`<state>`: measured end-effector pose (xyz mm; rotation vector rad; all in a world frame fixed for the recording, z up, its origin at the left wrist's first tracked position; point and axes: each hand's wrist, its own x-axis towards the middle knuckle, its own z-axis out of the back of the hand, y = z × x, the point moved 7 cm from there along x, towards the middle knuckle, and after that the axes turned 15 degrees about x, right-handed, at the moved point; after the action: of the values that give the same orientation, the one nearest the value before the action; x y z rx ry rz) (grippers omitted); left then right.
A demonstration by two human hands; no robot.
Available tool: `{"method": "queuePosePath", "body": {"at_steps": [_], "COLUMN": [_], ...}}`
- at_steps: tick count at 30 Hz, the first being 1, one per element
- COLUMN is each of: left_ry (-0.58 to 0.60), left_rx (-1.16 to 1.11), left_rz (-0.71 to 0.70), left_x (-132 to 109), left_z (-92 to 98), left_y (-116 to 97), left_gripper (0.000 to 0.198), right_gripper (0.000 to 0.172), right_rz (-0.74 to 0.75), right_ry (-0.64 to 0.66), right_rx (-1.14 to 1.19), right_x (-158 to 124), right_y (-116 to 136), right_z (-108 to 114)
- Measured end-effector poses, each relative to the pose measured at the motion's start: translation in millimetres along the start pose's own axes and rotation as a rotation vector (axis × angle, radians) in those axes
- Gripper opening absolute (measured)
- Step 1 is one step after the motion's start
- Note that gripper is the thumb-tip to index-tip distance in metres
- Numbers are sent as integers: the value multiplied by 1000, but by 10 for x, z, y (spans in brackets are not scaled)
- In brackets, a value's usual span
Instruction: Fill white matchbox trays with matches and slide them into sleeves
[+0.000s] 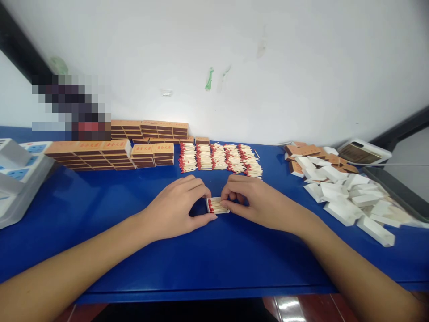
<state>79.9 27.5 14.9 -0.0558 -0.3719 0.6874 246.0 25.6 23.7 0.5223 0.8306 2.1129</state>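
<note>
Small white tray (222,213) sits on the blue table (208,264), directly between the two hands, near the middle of the view. It holds a layer of matches (215,206), red heads at the left end, sticks running toward the right hand.

Left hand (181,203): clamped on the tray's left end, index finger at the far corner, thumb along the near side. Right hand (258,201): at the tray's right end, thumb and fingertips bunched over the stick ends. Can't tell if they pinch matches, press them or grip the tray wall. The hands sit apart, with the tray bridging the gap. Both forearms come in from the near corners, angled inward.

Just beyond the tray: five match heaps (218,157) side by side in a row, red heads mostly left. One loose match (256,154) at the row's right.

Left of the heaps: matchboxes (97,154) stacked in tiers, with more boxes (164,129) stacked behind, near the white wall (301,67). Power strip (33,188) at far left.

Right side, well apart from the right hand: jumbled pile of white trays (345,211), orange-brown box sleeves (311,151) behind and partly under them.
</note>
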Motion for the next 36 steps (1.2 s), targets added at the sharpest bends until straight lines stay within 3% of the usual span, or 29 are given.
{"method": "queuePosePath", "body": {"at_steps": [5, 9, 17, 23, 25, 30, 32, 36], "left_ry": [7, 43, 43, 25, 20, 14, 12, 19], "left_rx": [10, -25, -26, -4, -2, -1, 4, 4], "left_rz": [33, 23, 35, 30, 46, 67, 61, 52], "left_x": [-1, -2, 2, 9, 10, 15, 18, 21], "left_z": [3, -17, -16, 3, 12, 15, 12, 4], "left_y": [17, 2, 18, 12, 35, 75, 72, 61], "left_gripper": [28, 27, 27, 28, 28, 26, 26, 27], "right_gripper": [16, 20, 20, 20, 21, 18, 12, 27], "right_rz": [-74, -284, -306, -113, -111, -175, -158, -59], "right_ry": [-235, -176, -125, -166, -190, -51, -53, -137], "right_rx": [-228, -417, -321, -177, -96, 58, 94, 149], "right_x": [-81, -173, -69, -35, -41, -33, -29, -13], "right_y": [-166, -523, -628, -378, -285, -202, -205, -149], "right_z": [470, 632, 461, 396, 385, 205, 179, 189]}}
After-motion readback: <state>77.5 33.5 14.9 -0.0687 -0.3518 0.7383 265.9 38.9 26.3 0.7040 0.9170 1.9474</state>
